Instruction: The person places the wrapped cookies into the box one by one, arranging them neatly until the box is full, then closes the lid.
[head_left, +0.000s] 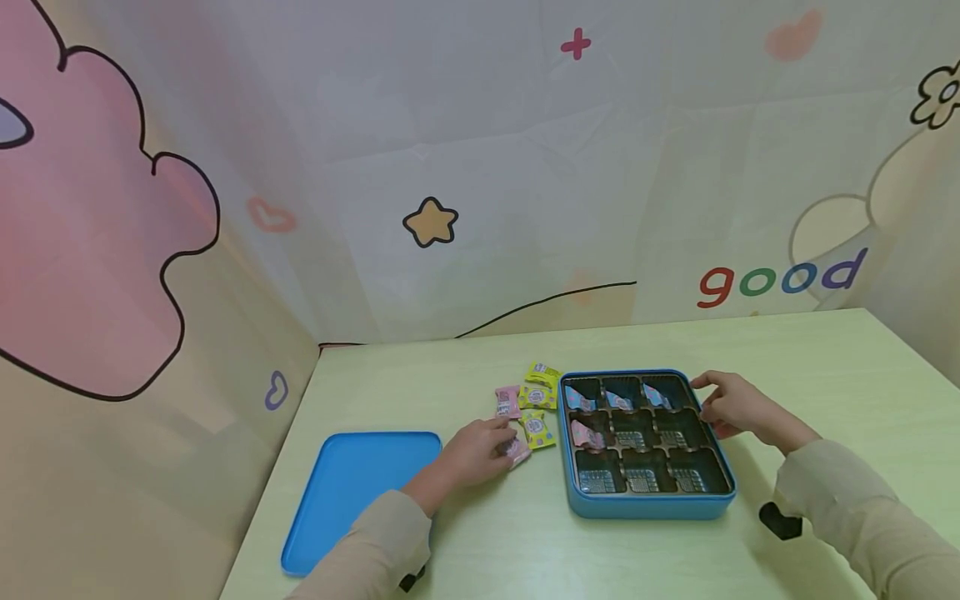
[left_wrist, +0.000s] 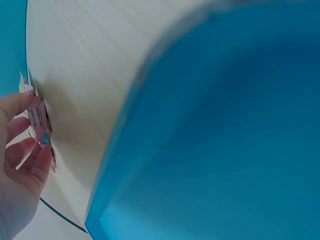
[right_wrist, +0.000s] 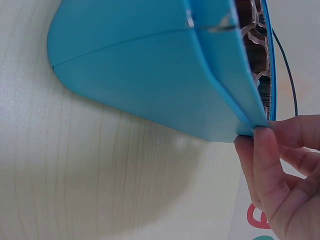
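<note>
My left hand [head_left: 476, 454] pinches a pink wrapped candy [head_left: 517, 451] on the table, thumb and fingertips around the wrapper in the left wrist view. Close by lie another pink candy [head_left: 507, 402] and several yellow candies [head_left: 537, 429], to the left of a blue tin box [head_left: 648, 507]. Its dark divided insert holds blue candies [head_left: 618, 400] along the back row and one pink candy [head_left: 587, 435] in the middle row's left compartment. At the box's back right corner, my right hand [head_left: 738, 407] holds the rim, its fingertips on the outer wall in the right wrist view.
A blue lid [head_left: 367, 483] lies flat on the left of the pale table [head_left: 810, 375], partly behind my left forearm. A printed cloth [head_left: 487, 150] rises behind the table's far edge.
</note>
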